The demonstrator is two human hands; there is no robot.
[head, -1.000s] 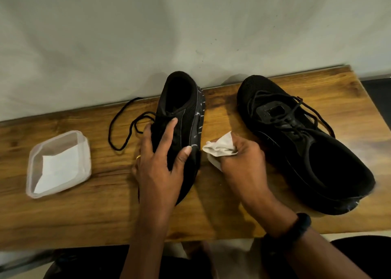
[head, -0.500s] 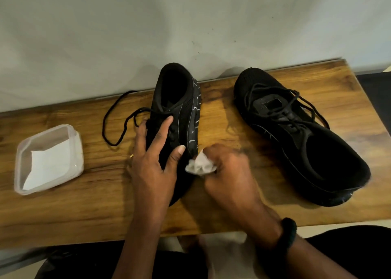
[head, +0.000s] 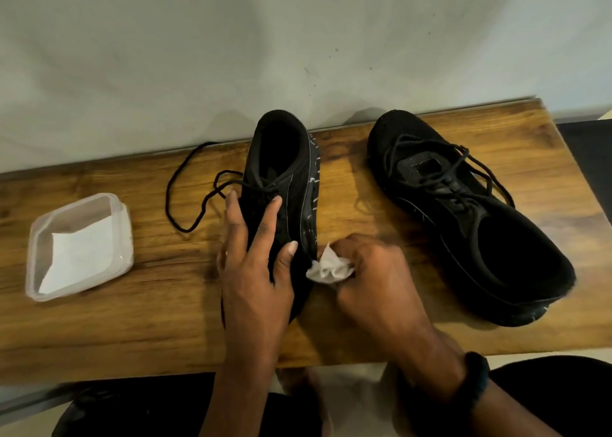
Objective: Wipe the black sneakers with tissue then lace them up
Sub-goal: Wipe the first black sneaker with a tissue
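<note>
Left hand (head: pixel 255 271) lies spread and unclenched over the forefoot of the left sneaker (head: pixel 284 158), straight fingers pressing it to the wooden bench (head: pixel 132 320). Right hand (head: pixel 374 277) is curled tight around a crumpled white tissue (head: pixel 329 269), which touches that shoe's sole edge at the hand's 9 o'clock.

At the bench's 9 o'clock sits a clear plastic container (head: pixel 127 231) with a folded white sheet (head: pixel 79 257) inside. Toward 3 o'clock from it, a loose black lace (head: pixel 186 229) loops over the wood and runs into the left sneaker's eyelets. This shoe stands mid-bench, its heel opening at 12 o'clock and its toe at 6 o'clock, under the left palm; the pale-scuffed sole edge faces 3 o'clock.

Well apart, at the bench's 3 o'clock, the right sneaker (head: pixel 463 211) rests untouched, laces threaded, toe toward 11 o'clock and heel toward 5 o'clock. A black band (head: pixel 477 380) circles the right wrist.
</note>
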